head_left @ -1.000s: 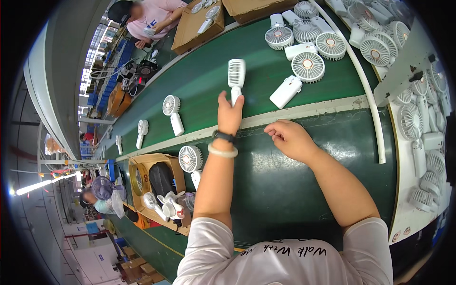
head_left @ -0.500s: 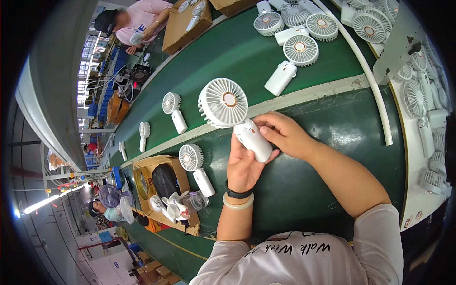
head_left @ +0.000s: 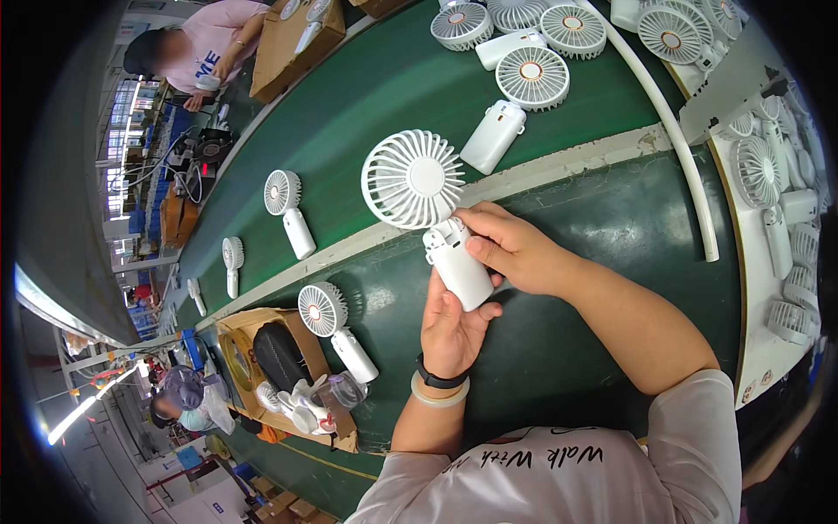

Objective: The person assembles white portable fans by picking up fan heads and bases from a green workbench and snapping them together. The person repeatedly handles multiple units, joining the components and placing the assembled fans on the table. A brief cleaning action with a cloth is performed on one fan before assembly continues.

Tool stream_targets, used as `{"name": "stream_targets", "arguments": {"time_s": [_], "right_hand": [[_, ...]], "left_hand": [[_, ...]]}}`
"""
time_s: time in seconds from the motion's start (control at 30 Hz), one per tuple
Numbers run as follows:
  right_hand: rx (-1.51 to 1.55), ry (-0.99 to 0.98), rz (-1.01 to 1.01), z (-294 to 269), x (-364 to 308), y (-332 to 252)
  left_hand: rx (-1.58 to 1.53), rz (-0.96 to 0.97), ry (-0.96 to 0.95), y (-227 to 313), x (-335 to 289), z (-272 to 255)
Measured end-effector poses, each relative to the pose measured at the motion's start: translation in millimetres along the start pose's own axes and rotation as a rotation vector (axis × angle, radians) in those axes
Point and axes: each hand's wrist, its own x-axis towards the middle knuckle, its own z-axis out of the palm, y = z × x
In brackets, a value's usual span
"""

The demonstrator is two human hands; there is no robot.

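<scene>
A white handheld fan is held over the green bench in both my hands, its round slatted head tipped up to the far left. My left hand cradles the lower handle from below, fingers curled round it. My right hand grips the handle's upper right side near the hinge, thumb on its face. The slatted side facing me has a plain white hub. Nearest on the left, another white fan lies on the bench. Beyond the held fan, a white fan with an orange-ringed hub lies on the green belt.
A cardboard box with a black case and loose parts stands at left. More fans lie along the belt. A white tube curves down at right, beside a white board with piled fans. A co-worker handles something far left.
The held fan has been turned: its orange-ringed hub faced me before, and a plain white hub shows now. The surrounding scene has shifted left in the view.
</scene>
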Motion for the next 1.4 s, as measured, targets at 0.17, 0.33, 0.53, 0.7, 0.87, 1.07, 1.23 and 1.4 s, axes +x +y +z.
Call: {"name": "stream_targets", "arguments": {"time_s": [0.17,0.33,0.53,0.7,0.87,1.07,1.23,1.4], "right_hand": [[-0.130,0.055,-0.032,-1,1,3],[0.059,0.027,-0.035,4,0,4],[0.163,0.145,0.074,3,1,3],[0.152,0.123,0.079,2,3,8],[0.112,0.113,0.046,3,2,12],[0.229,0.144,0.065,-4,6,17],[0.148,0.188,0.050,-1,6,15],[0.076,0.122,0.145,0,5,3]], "left_hand": [[0.194,0.054,0.146,0,1,11],[0.554,0.129,0.106,-4,-1,1],[0.850,0.027,0.066,-12,-2,5],[0.825,0.063,0.044,-14,1,4],[0.727,0.063,0.074,-14,-1,8],[1.292,-0.019,0.053,23,-5,25],[2.081,0.387,0.430,80,41,-29],[2.141,-0.069,0.955,118,109,-96]]}}
